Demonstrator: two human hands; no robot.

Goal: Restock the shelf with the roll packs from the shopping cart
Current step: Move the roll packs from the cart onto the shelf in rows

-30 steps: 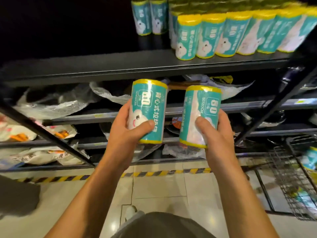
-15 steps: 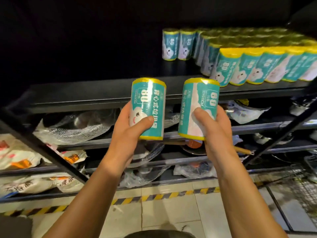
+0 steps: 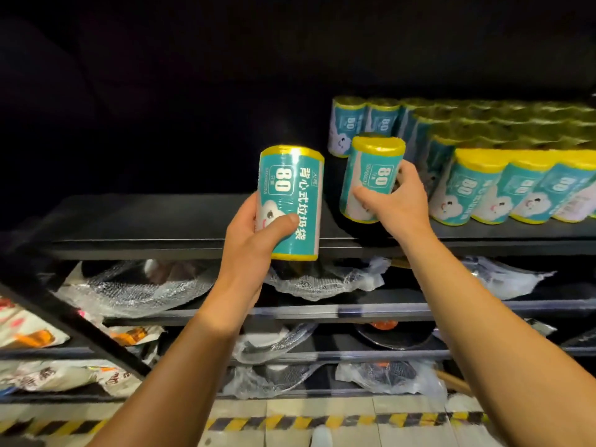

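Observation:
My left hand [image 3: 254, 240] grips a teal roll pack with yellow ends [image 3: 292, 201], upright in front of the edge of the top black shelf [image 3: 161, 221]. My right hand [image 3: 395, 201] grips a second teal roll pack [image 3: 371, 179], tilted, its lower end over the shelf just left of the stocked packs. Several matching roll packs [image 3: 483, 185] stand in rows on the right part of that shelf, reaching back into the dark. The shopping cart is out of view.
The left part of the top shelf is bare and dark. Lower shelves [image 3: 322, 309] hold pans in bubble wrap [image 3: 129, 288] and printed bags [image 3: 29, 330]. A slanted black frame bar [image 3: 80, 321] crosses at lower left. Yellow-black floor tape [image 3: 290, 421] runs below.
Both hands have risen with their packs. The right hand has moved forward and right, bringing its pack over the top shelf beside the stocked rows. The view has tilted upward.

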